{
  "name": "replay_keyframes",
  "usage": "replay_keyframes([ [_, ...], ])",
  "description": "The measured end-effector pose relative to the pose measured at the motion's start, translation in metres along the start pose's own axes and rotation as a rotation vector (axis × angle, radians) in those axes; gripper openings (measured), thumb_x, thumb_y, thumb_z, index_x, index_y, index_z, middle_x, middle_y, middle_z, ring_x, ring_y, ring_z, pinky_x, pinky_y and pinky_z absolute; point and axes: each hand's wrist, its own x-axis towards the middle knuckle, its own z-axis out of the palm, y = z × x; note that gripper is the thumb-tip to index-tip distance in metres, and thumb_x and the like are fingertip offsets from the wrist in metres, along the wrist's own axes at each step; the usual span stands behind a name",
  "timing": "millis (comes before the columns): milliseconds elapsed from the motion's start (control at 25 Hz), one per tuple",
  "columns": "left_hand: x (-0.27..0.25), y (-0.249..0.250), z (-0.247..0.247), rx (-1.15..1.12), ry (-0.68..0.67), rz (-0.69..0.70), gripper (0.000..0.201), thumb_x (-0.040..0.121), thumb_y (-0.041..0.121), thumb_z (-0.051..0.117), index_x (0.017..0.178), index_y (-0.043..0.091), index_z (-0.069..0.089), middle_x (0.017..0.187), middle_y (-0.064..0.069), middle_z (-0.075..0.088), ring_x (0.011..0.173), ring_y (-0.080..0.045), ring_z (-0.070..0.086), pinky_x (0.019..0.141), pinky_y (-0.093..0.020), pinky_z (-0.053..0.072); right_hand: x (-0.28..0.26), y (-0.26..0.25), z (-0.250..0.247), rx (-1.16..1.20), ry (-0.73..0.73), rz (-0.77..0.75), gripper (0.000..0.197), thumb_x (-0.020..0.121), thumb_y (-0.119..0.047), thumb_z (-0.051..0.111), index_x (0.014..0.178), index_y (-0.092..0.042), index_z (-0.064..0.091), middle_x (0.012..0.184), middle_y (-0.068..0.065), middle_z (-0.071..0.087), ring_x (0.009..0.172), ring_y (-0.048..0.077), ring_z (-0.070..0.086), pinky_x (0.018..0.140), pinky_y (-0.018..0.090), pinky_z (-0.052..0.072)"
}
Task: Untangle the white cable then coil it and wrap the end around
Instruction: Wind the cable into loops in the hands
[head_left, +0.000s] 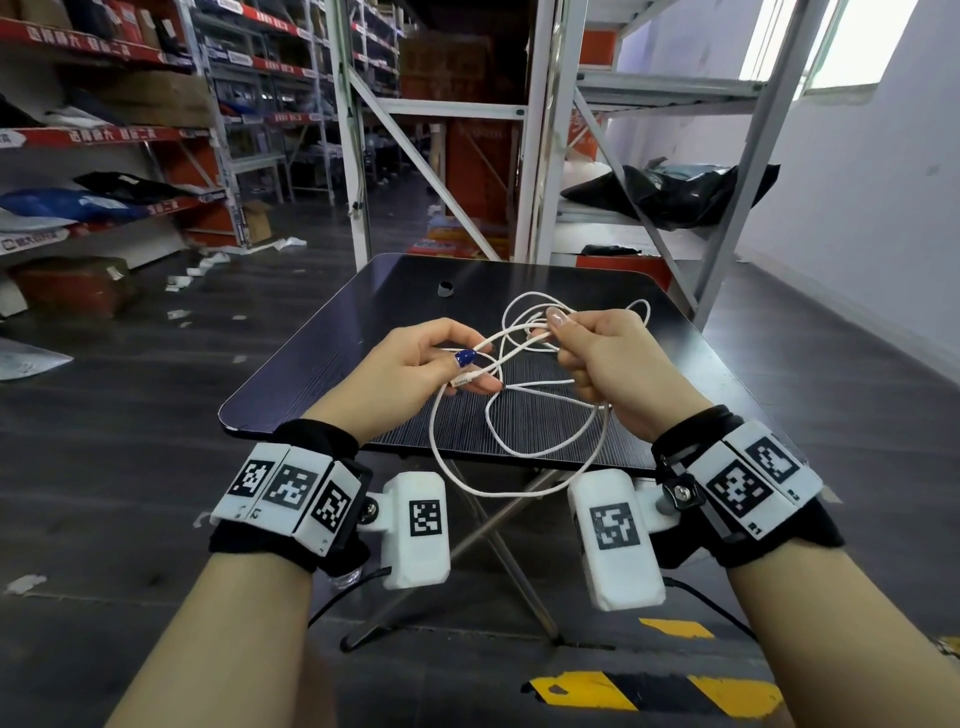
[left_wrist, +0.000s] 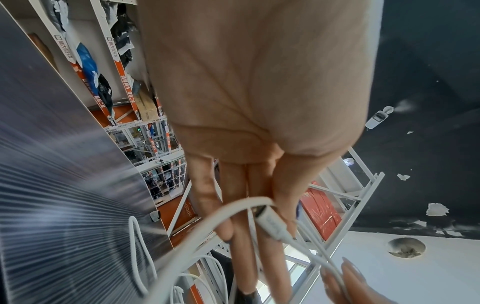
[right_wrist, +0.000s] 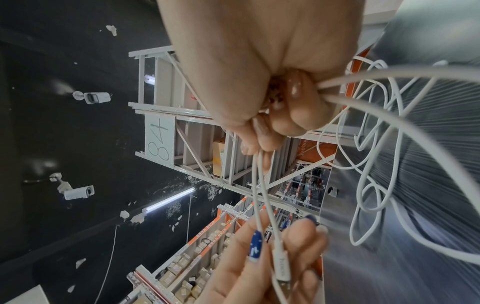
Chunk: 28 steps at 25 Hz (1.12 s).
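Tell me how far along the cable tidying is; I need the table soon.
Early. Done: the left hand pinches the plug end of the white cable, and the right hand grips several strands. In hand: untangling, since loose loops cross each other above the table and one hangs past its near edge. Left: finishing the untangling, the coil, and wrapping the end around it.
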Motion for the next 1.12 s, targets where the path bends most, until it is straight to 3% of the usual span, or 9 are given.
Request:
replay_keyframes([
  [200,0.000,-0.003,-0.002,0.022,-0.050,0.007,0.018,0.097,0.008,0.043,0.090,0.015,0.057,0.086,0.001,0.075,0.086,-0.003,0.068,0.078,-0.012,0.045,-0.004,-0.004,-0.005,-0.004,-0.085,-0.013,0.032,0.100,-0.028,0.043,0.074,-0.015,0.057,0.039,-0.014,0.037,0.038,0.003,0.024,0.035,0.014,0.022],
  [400,0.001,-0.005,-0.002,0.043,0.090,0.004,0.019,0.097,0.004,0.042,0.091,0.014,0.056,0.092,0.001,0.073,0.083,-0.005,0.070,0.069,-0.009,0.045,-0.006,-0.008,0.001,0.088,-0.135,0.016,0.031,0.100,-0.029,0.042,0.079,-0.013,0.059,0.039,-0.013,0.033,0.036,0.000,0.022,0.034,0.012,0.022],
  [520,0.002,-0.005,0.013,0.344,0.176,0.085,0.027,0.092,0.003,0.047,0.113,0.015,0.057,0.110,0.004,0.066,0.095,-0.005,0.064,0.075,-0.009,0.045,-0.005,-0.006,0.005,0.233,-0.130,0.097,0.029,0.100,-0.028,0.043,0.080,-0.012,0.055,0.041,-0.013,0.032,0.034,-0.001,0.021,0.031,0.011,0.019],
  [600,0.004,-0.001,0.026,0.552,0.166,0.218,0.042,0.089,0.017,0.054,0.131,0.016,0.049,0.126,0.003,0.057,0.111,-0.006,0.056,0.088,-0.017,0.046,-0.004,-0.004,0.008,0.227,-0.105,0.110,0.029,0.100,-0.026,0.043,0.078,-0.011,0.054,0.040,-0.012,0.033,0.033,-0.001,0.022,0.030,0.011,0.019],
  [680,0.008,0.002,0.035,0.617,0.176,0.336,0.046,0.087,0.026,0.053,0.131,0.014,0.050,0.129,0.000,0.056,0.115,-0.009,0.054,0.095,-0.022,0.043,-0.004,-0.002,0.012,0.176,-0.098,0.101,0.029,0.100,-0.023,0.042,0.078,-0.010,0.054,0.042,-0.010,0.036,0.033,0.000,0.024,0.031,0.012,0.020],
  [720,0.010,0.003,0.038,0.597,0.221,0.372,0.040,0.088,0.026,0.052,0.126,0.012,0.056,0.122,-0.001,0.061,0.109,-0.006,0.057,0.092,-0.018,0.043,-0.004,-0.001,0.013,0.152,-0.107,0.096,0.029,0.101,-0.022,0.042,0.078,-0.010,0.054,0.042,-0.009,0.037,0.033,0.000,0.024,0.031,0.012,0.020],
  [800,0.013,0.007,0.039,0.437,0.334,0.338,0.024,0.092,0.023,0.053,0.108,0.012,0.068,0.094,0.003,0.069,0.086,0.002,0.061,0.076,-0.006,0.043,-0.006,-0.002,0.015,0.100,-0.141,0.078,0.030,0.101,-0.021,0.040,0.077,-0.011,0.055,0.040,-0.013,0.035,0.034,0.000,0.023,0.032,0.013,0.020],
  [960,0.013,0.012,0.033,0.126,0.480,0.111,0.009,0.088,0.021,0.062,0.087,0.013,0.065,0.054,0.009,0.064,0.048,-0.002,0.057,0.053,-0.011,0.043,-0.010,-0.006,0.016,-0.100,-0.179,-0.027,0.033,0.098,-0.031,0.046,0.072,-0.017,0.061,0.041,-0.013,0.035,0.040,0.006,0.026,0.038,0.018,0.021],
  [1120,0.011,0.013,0.033,0.034,0.583,-0.020,0.025,0.082,0.028,0.069,0.076,0.007,0.057,0.048,0.008,0.064,0.038,-0.002,0.052,0.047,-0.009,0.040,-0.011,-0.007,0.017,-0.148,-0.187,-0.044,0.029,0.096,-0.031,0.049,0.073,-0.019,0.063,0.042,-0.013,0.039,0.039,0.006,0.028,0.038,0.018,0.023],
])
